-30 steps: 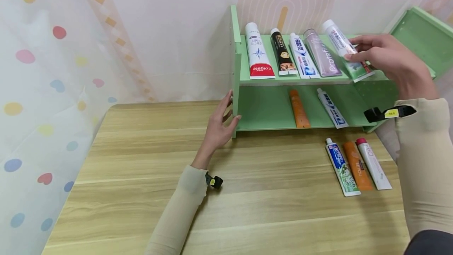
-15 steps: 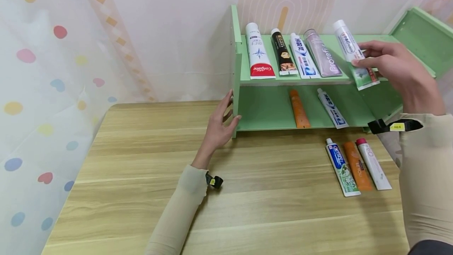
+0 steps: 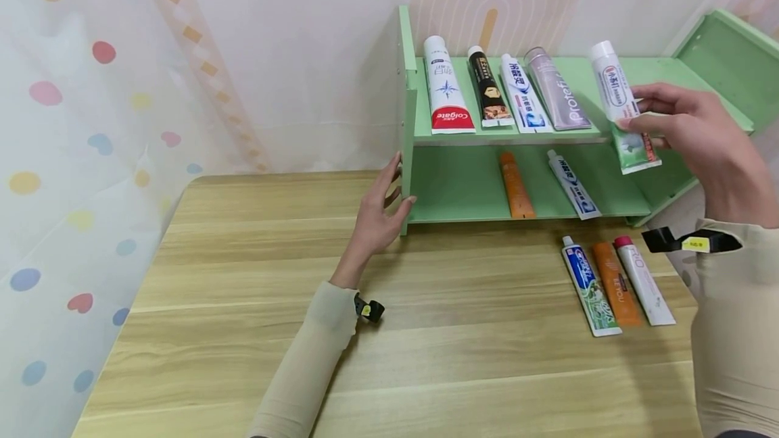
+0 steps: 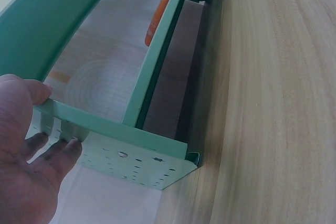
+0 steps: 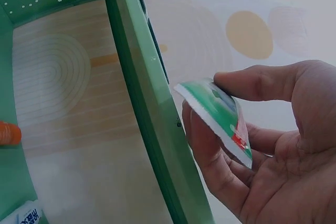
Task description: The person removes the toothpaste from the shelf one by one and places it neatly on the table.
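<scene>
My right hand (image 3: 700,130) pinches a white and green toothpaste tube (image 3: 613,93) between thumb and fingers, cap end up and tilted away, in front of the upper shelf. In the right wrist view its flat crimped end (image 5: 218,121) faces the camera, beside the shelf's edge. My left hand (image 3: 377,218) grips the left side panel of the green shelf rack (image 3: 456,188); the left wrist view has the thumb over the panel's front edge and the fingers against its perforated outer face. To the left of the held tube, a lilac tube (image 3: 558,93) lies on the upper shelf.
Also on the upper shelf are a Colgate tube (image 3: 449,86), a black tube (image 3: 489,90) and a blue-white tube (image 3: 525,94). The lower level holds an orange tube (image 3: 517,188) and a small blue-white tube (image 3: 573,184). Several tubes, including a Crest one (image 3: 590,286), lie on the wooden table (image 3: 475,370).
My right hand has drawn the white and green tube rightward and toward me, away from the lilac tube and off the upper shelf. The left hand keeps its place on the side panel.
</scene>
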Available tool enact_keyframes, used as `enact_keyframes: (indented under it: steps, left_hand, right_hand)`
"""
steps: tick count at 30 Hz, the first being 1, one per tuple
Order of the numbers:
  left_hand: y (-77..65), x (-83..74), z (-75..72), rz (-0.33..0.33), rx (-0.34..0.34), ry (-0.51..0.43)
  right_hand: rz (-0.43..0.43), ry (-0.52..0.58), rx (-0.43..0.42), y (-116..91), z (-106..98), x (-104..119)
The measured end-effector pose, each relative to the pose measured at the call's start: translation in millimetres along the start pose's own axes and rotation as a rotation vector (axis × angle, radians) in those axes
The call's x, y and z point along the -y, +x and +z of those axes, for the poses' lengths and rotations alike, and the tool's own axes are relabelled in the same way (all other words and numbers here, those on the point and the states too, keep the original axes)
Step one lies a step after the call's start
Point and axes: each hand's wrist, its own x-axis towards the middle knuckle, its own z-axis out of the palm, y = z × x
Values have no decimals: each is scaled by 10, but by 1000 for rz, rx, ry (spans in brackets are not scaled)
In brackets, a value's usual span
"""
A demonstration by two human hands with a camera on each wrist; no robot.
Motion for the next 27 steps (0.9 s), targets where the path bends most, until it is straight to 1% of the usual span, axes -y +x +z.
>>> enact_keyframes:
  steps: [4, 7, 10, 13, 18, 19, 22, 25, 27]
  left_hand:
    - [-11, -60, 22, -26, -1, -9]
    - [-17, -166, 14, -31, 1, -18]
    - [-20, -283, -10, -31, 1, -19]
    - [-10, -340, -27, -29, 4, -15]
    - [19, -349, -42, -10, 11, -20]
    - [21, -348, -41, -9, 11, -23]
    - [16, -333, -36, -16, 7, -17]
    - [6, -296, -23, -24, 2, -6]
    - [1, -269, -13, -24, 2, -2]
  right_hand:
    - [-26, 36, -15, -70, 15, -67]
    - [-37, 53, -27, -129, 40, -106]
    - [-52, 107, -23, -179, 69, -144]
    - [-80, 142, -18, -228, 96, -194]
    - [-151, 245, -8, -315, 137, -316]
    - [-170, 298, 1, -327, 148, -345]
    - [-214, 395, 25, -352, 184, -428]
    - [-254, 432, 34, -377, 216, -515]
    - [-279, 414, 29, -402, 232, -571]
